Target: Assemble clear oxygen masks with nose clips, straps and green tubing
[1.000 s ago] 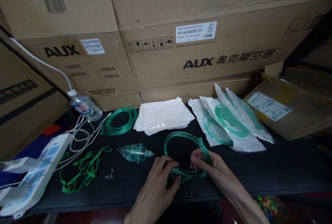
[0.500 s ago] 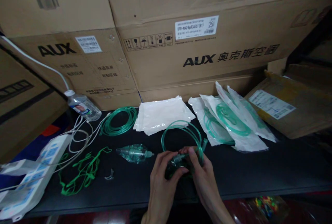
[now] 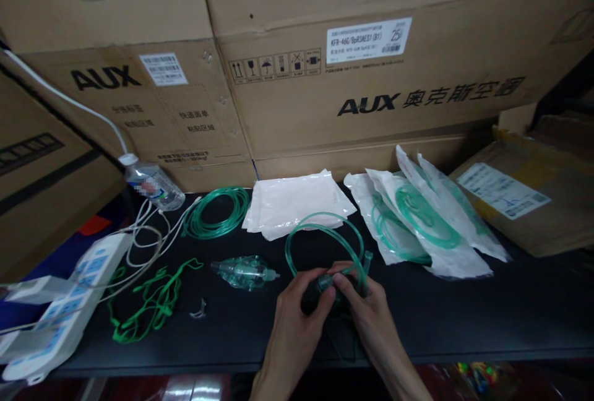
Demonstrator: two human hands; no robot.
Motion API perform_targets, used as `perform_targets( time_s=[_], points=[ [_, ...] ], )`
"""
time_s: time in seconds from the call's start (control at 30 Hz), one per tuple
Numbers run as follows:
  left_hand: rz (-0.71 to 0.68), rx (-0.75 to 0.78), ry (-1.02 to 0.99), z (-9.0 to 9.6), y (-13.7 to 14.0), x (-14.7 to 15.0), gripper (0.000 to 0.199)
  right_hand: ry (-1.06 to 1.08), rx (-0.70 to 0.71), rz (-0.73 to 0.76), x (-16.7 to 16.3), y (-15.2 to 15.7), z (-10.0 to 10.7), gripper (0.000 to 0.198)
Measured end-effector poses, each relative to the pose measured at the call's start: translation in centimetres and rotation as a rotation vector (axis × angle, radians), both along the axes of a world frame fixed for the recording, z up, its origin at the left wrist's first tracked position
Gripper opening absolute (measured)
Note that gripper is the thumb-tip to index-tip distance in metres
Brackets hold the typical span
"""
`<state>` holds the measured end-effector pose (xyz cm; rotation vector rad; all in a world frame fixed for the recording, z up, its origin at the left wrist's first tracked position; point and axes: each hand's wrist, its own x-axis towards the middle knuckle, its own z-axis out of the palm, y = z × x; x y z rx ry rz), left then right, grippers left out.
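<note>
Since one second ago, the right hand (image 3: 369, 305) has moved in close to the left hand (image 3: 299, 308), and their fingertips now meet. The green tube (image 3: 341, 239) still makes a round loop above them.

The biggest thing is a tall brown box (image 3: 288, 113) at the back. In front is a black table (image 3: 487, 314). A smaller, worn box (image 3: 524, 215) sits at the right, beside see-through bags (image 3: 427, 252) with green tubes inside. A long white power strip (image 3: 69, 308) is on the left. White packets (image 3: 297, 203) lie in the middle, near a bottle (image 3: 162, 189).

The left hand is curled around a clear joint (image 3: 323, 282), partly hidden. The right hand pinches the green tube next to it.

Then come a green coil (image 3: 237, 206), a tangled green string (image 3: 162, 311), a clear green mask (image 3: 245, 272) and a tiny clear bit (image 3: 200, 311).
</note>
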<state>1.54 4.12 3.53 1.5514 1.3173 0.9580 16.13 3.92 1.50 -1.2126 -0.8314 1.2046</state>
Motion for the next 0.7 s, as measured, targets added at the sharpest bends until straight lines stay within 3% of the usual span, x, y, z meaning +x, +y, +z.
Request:
perform_targets(
  time_s=[0.2,0.43,0.53,0.7],
  points=[
    [0.040,0.091,0.003,0.1,-0.1,0.4,0.018,0.071,-0.045,-0.050,-0.9,-0.3,-0.4,0.029],
    [0.176,0.474,0.205,-1.4,-0.4,0.7,0.021,0.158,-0.063,-0.094,-1.6,-0.2,-0.5,0.031],
    [0.164,0.416,0.191,-1.1,-0.6,0.6,0.022,0.203,-0.056,-0.070,-1.6,-0.1,-0.4,0.032],
    [0.117,0.168,0.116,0.5,-1.1,0.0,0.019,0.275,-0.031,-0.016,-1.7,-0.2,0.1,0.030]
  ],
)
